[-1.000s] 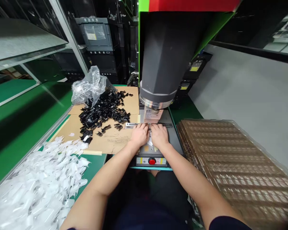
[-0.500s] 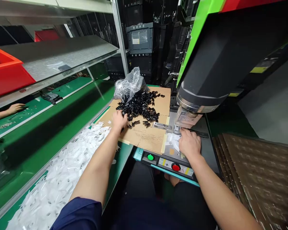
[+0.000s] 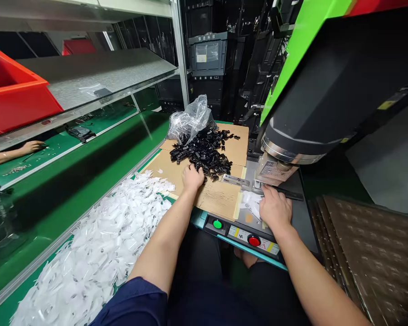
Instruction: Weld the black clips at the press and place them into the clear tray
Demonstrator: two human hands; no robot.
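My left hand point(image 3: 192, 177) is at the front edge of a heap of small black clip-like parts point(image 3: 206, 151) on a sheet of cardboard point(image 3: 221, 203). Its fingers are curled in; whatever they pinch is hidden. My right hand point(image 3: 275, 207) rests on the machine's grey plate, fingertips at a small metal fixture point(image 3: 256, 186) just below the pale block point(image 3: 274, 171) of the machine head. Those fingers are bent close together, and I cannot make out what is in them. Thin white pieces point(image 3: 251, 201) lie just left of this hand.
White pieces point(image 3: 98, 240) cover the green bench to the left. A clear plastic bag point(image 3: 192, 118) lies behind the black heap. The front panel carries a green button point(image 3: 217, 224) and a red button point(image 3: 254, 241). Brown trays point(image 3: 384, 249) are stacked right. Another person's hand point(image 3: 32, 147) is far left.
My left hand has moved right along the front of the black heap, from its left side. My right hand stays at the fixture. The view has turned slightly left.
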